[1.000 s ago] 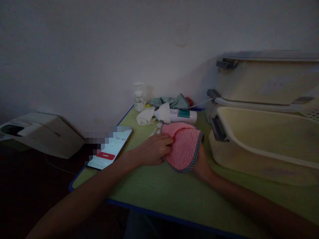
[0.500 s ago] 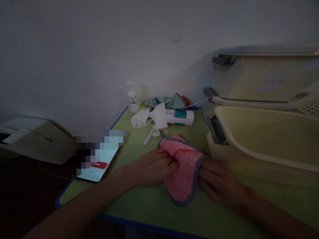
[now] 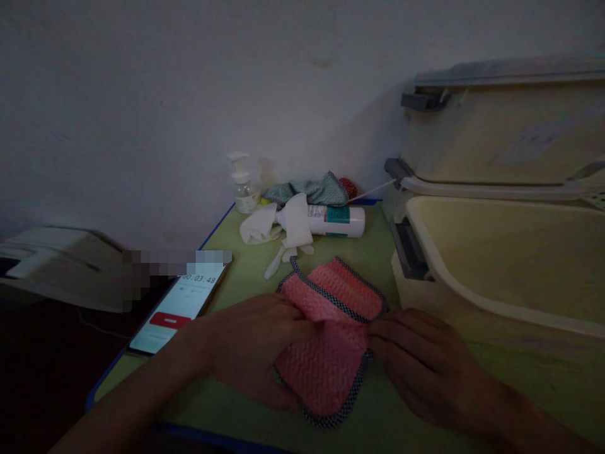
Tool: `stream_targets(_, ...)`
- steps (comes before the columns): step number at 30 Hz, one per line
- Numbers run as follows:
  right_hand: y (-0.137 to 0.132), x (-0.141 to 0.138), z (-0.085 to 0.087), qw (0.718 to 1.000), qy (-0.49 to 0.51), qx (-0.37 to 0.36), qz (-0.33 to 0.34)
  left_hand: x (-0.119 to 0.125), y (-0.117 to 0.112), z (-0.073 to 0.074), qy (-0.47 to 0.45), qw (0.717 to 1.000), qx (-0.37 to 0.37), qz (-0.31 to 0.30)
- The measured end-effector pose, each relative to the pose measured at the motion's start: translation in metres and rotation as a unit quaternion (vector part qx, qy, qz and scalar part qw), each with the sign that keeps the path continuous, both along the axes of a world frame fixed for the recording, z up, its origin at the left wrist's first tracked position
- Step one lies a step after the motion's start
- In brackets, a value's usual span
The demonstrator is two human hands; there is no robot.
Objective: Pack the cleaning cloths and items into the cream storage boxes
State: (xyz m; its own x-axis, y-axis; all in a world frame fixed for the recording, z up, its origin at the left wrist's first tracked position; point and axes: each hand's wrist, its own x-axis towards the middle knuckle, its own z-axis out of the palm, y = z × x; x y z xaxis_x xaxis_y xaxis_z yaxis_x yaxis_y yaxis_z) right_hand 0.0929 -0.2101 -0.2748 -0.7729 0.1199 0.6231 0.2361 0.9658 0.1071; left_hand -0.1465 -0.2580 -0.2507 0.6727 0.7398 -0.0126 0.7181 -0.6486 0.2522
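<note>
A pink knitted cloth (image 3: 331, 340) with a dark checked border lies partly folded on the green table (image 3: 265, 265). My left hand (image 3: 250, 350) grips its left edge, fingers curled over the fold. My right hand (image 3: 420, 366) pinches the cloth's right edge, fingers pressed together at the border. The cloth's far flap rests flat just beyond both hands.
A phone (image 3: 177, 306) with a running timer lies at the table's left edge. At the back stand a pump bottle (image 3: 243, 186), white gloves (image 3: 278, 227), a lying spray can (image 3: 333, 221) and a greenish cloth (image 3: 312, 189). Stacked cream plastic bins (image 3: 501, 246) fill the right side.
The cloth was held up between my hands; now it lies lower and flatter on the table, folded over. Both hands moved toward me with it.
</note>
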Motion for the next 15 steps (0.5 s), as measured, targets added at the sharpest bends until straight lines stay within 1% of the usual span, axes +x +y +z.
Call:
stream_targets(3,-0.002,-0.003,-0.002,0.998,-0.017,-0.035,-0.041,-0.006,-0.001,0.012,0.034,0.994,-0.100,0.015)
stream_targets(4,-0.003,-0.004,-0.003,0.997,-0.030,-0.047,-0.053,-0.008,-0.001,0.014,0.046,0.992,-0.112,0.028)
stream_targets(5,-0.003,-0.004,-0.004,0.995,-0.044,-0.059,-0.062,-0.008,0.000,0.015,0.057,0.991,-0.109,0.043)
stream_targets(7,-0.003,-0.005,-0.007,0.992,-0.065,-0.079,-0.079,-0.008,0.003,0.013,0.076,0.991,-0.071,0.081)
stream_targets(10,-0.002,-0.005,-0.011,0.987,-0.070,-0.094,-0.108,-0.006,0.008,0.003,0.081,0.988,0.020,0.132)
stream_targets(12,-0.001,-0.004,-0.014,0.985,-0.073,-0.098,-0.123,-0.004,0.011,-0.007,0.079,0.986,0.062,0.137)
stream_targets(15,0.000,-0.004,-0.018,0.983,-0.087,-0.098,-0.131,-0.001,0.015,-0.025,0.063,0.987,0.105,0.108)
